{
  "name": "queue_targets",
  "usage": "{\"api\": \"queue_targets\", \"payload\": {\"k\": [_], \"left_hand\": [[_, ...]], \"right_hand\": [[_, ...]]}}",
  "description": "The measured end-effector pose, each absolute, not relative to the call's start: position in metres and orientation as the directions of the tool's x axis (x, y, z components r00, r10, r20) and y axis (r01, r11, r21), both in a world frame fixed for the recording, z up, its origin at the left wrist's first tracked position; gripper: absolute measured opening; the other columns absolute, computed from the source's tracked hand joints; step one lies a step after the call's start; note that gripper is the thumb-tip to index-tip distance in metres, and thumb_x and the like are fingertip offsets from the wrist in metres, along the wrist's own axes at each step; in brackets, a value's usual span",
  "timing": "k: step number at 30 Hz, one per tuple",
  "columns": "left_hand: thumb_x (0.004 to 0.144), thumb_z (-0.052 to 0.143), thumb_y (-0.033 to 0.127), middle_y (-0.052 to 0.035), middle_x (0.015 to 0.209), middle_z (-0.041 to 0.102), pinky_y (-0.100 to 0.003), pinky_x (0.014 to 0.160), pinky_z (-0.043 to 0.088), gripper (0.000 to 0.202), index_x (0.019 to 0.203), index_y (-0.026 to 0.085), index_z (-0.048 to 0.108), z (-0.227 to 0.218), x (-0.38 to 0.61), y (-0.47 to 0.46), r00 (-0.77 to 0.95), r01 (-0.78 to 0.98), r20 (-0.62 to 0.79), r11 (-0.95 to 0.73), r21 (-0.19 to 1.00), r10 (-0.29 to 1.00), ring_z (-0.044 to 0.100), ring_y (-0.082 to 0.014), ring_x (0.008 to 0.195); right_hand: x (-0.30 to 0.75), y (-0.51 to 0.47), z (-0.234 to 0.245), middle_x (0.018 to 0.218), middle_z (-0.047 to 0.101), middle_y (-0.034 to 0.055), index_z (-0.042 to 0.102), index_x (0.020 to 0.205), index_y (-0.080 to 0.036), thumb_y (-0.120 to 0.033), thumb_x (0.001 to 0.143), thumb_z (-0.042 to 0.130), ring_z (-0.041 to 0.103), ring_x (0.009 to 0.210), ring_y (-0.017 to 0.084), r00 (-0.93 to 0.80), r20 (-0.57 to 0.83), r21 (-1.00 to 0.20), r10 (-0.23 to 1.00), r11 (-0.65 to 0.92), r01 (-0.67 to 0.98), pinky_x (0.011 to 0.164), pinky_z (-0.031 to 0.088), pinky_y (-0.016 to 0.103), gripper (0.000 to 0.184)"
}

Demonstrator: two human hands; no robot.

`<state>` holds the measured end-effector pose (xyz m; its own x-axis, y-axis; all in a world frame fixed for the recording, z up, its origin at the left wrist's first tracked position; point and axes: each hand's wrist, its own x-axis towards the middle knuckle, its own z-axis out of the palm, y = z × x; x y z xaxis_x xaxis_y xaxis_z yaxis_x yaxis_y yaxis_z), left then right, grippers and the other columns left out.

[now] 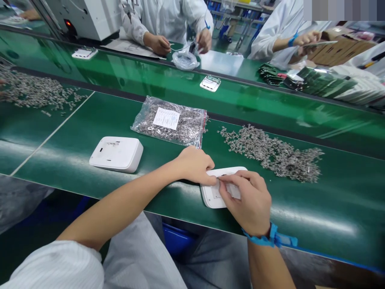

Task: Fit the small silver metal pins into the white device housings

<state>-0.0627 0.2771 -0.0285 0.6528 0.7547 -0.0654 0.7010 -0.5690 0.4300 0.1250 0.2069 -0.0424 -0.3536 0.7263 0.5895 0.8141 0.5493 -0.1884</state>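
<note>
A white plastic casing [214,197] lies at the near edge of the green belt [90,120]. My left hand [195,164] is closed on its left upper edge. Over its middle my right hand [249,200] pinches thumb and forefinger together, pressing down on the casing; whatever small part is in the pinch is too tiny to name. A blue wrist strap [270,237] sits on my right wrist. Just right of the hands spreads a pile of small metal clips [270,150]. A second white casing [116,153] rests to the left.
A clear bag of metal clips [171,120] with a white label lies behind my hands. More clips [33,92] are scattered far left. Across the belt, people in white coats handle parts; two white casings [210,83] [84,53] lie near them, with a box [337,48] and dark packets [319,82] at right.
</note>
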Motion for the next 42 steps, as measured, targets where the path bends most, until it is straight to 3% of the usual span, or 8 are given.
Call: {"api": "queue_targets", "payload": {"k": [7,20,26,32,34,37,39,42], "left_hand": [[0.072,0.057,0.049,0.0000,0.048,0.049,-0.033,0.063,0.028,0.040,0.050,0.018,0.045,-0.029,-0.063,0.278,0.650,0.697,-0.054,-0.566,0.441,0.758,0.042,-0.0144,0.051],[0.074,0.056,0.052,-0.0051,0.060,0.061,-0.034,0.063,0.033,0.037,0.060,0.018,0.062,-0.030,-0.057,0.269,0.634,0.729,-0.020,-0.588,0.351,0.773,0.058,-0.0219,0.063],[0.080,0.051,0.045,-0.0097,0.069,0.066,-0.037,0.066,0.033,0.037,0.067,0.015,0.069,-0.037,-0.051,0.256,0.604,0.757,0.161,-0.625,0.192,0.781,0.063,-0.0266,0.071],[0.080,0.054,0.045,-0.0115,0.073,0.067,-0.038,0.068,0.032,0.037,0.071,0.013,0.071,-0.037,-0.049,0.253,0.582,0.779,0.178,-0.607,0.157,0.793,0.064,-0.0276,0.073],[0.081,0.054,0.045,-0.0108,0.072,0.067,-0.037,0.067,0.032,0.037,0.071,0.014,0.071,-0.037,-0.052,0.254,0.602,0.767,0.183,-0.627,0.139,0.777,0.063,-0.0267,0.071],[0.083,0.051,0.042,-0.0097,0.070,0.066,-0.036,0.064,0.029,0.036,0.070,0.014,0.070,-0.037,-0.058,0.258,0.655,0.732,0.181,-0.676,0.090,0.734,0.061,-0.0242,0.067],[0.084,0.051,0.039,-0.0088,0.069,0.065,-0.035,0.063,0.027,0.034,0.069,0.015,0.068,-0.037,-0.062,0.261,0.683,0.710,0.188,-0.702,0.057,0.706,0.060,-0.0224,0.065],[0.089,0.044,0.035,-0.0063,0.070,0.064,-0.036,0.062,0.024,0.034,0.070,0.015,0.064,-0.037,-0.068,0.264,0.729,0.660,0.216,-0.751,0.028,0.649,0.058,-0.0195,0.064]], "right_hand": [[0.128,0.209,-0.040,0.076,0.062,0.0031,0.064,0.089,-0.022,-0.010,0.087,0.063,0.060,0.082,0.021,-0.468,0.596,-0.119,0.652,0.649,0.751,0.071,0.045,0.035,0.013],[0.132,0.215,-0.032,0.085,0.068,0.0054,0.062,0.101,-0.017,-0.004,0.092,0.053,0.060,0.087,0.022,-0.665,0.473,-0.092,0.578,0.783,0.616,0.082,0.048,0.035,0.018],[0.132,0.216,-0.044,0.095,0.066,0.0075,0.058,0.108,-0.019,-0.009,0.090,0.052,0.060,0.094,0.023,-0.461,0.518,-0.292,0.721,0.656,0.696,0.082,0.052,0.037,0.022],[0.126,0.207,-0.048,0.092,0.065,0.0049,0.051,0.113,-0.023,-0.007,0.087,0.052,0.062,0.094,0.022,-0.316,0.622,-0.401,0.716,0.638,0.657,0.082,0.054,0.038,0.031],[0.127,0.207,-0.045,0.088,0.064,0.0038,0.049,0.113,-0.024,-0.010,0.086,0.056,0.064,0.087,0.023,-0.169,0.707,-0.497,0.687,0.652,0.573,0.076,0.055,0.039,0.031],[0.144,0.224,-0.036,0.080,0.061,0.0023,0.047,0.105,-0.023,-0.015,0.082,0.063,0.064,0.071,0.022,0.195,0.790,-0.598,0.581,0.664,0.449,0.065,0.052,0.037,0.029],[0.163,0.247,-0.034,0.075,0.059,0.0016,0.046,0.099,-0.024,-0.017,0.080,0.062,0.062,0.068,0.022,0.368,0.779,-0.626,0.507,0.608,0.488,0.064,0.050,0.037,0.026],[0.193,0.284,-0.046,0.074,0.060,0.0033,0.043,0.099,-0.023,-0.018,0.076,0.054,0.062,0.069,0.024,0.407,0.739,-0.658,0.537,0.446,0.606,0.063,0.048,0.037,0.027]]}}
